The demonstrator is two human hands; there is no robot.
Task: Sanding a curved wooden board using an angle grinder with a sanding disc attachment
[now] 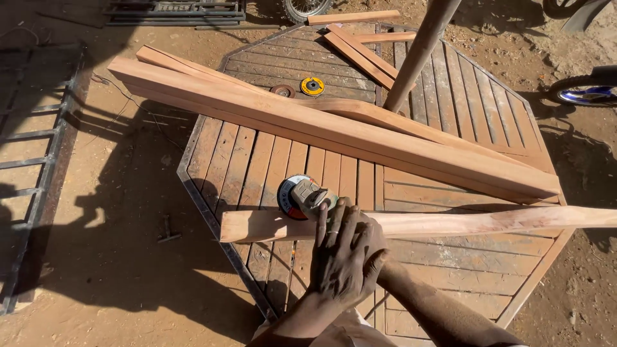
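Gripping the grinder [307, 198] at frame centre, both hands are stacked: the left hand [340, 254] clenched on top, the right hand [376, 247] mostly hidden beneath, its grip unclear. Disc touches the left part of the wood strip [450, 223] lying across the slatted table [257, 160]. Best kept flat, light pressure. Farther up: long beam [334, 128], spare discs [312, 85], pole [418, 54].

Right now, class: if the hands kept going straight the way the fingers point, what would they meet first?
Probably the long thick wooden beam, lying across the slatted table beyond the angle grinder that the hands grip; depth is unclear.
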